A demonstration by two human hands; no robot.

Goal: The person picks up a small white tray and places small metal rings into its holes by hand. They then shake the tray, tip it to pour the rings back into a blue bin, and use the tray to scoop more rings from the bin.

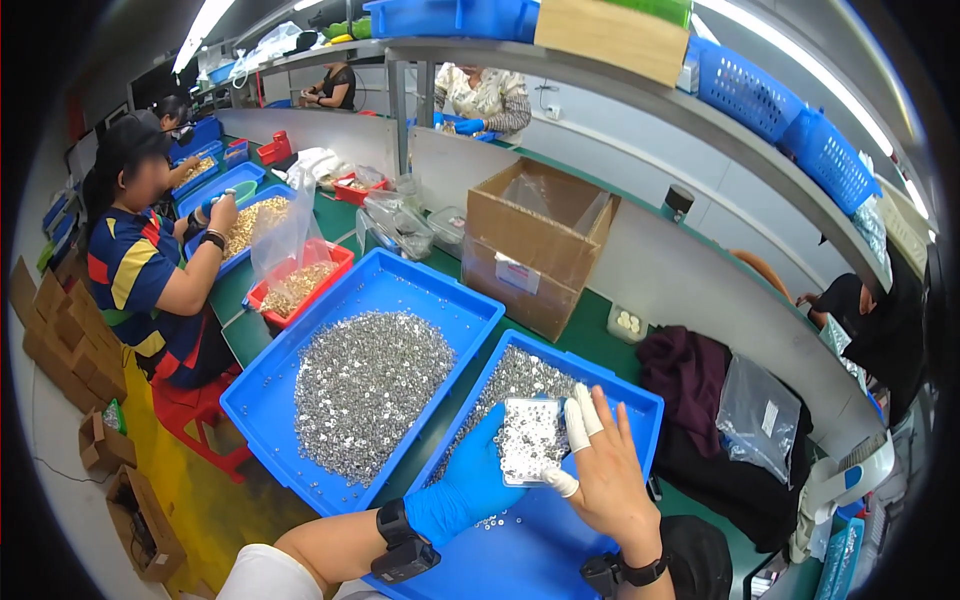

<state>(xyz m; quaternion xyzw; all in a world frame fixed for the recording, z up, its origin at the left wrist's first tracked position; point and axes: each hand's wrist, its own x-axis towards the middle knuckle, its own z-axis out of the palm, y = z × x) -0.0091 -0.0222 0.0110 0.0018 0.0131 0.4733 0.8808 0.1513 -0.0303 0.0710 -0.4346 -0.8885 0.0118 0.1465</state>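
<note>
My left hand (466,482), in a blue glove, grips a small clear plastic box (512,481) by its left side. Many small silvery ring-shaped metal parts (532,440) lie in the box. My right hand (606,470) is at the box's right edge, fingers stretched out, with white finger cots on the thumb and two fingers. Both hands are over the right blue tray (560,560), which has a heap of the same parts (525,375) at its far end and a few loose ones near my left wrist. Whether my right thumb touches the box is hard to tell.
Left of it, another blue tray (262,432) carries a big heap of metal parts (372,385). Behind stand a cardboard box (535,250) and a red bin (345,258) of gold-coloured parts. Dark cloth (690,385) and a plastic bag (760,420) lie right. A co-worker (150,250) sits at left.
</note>
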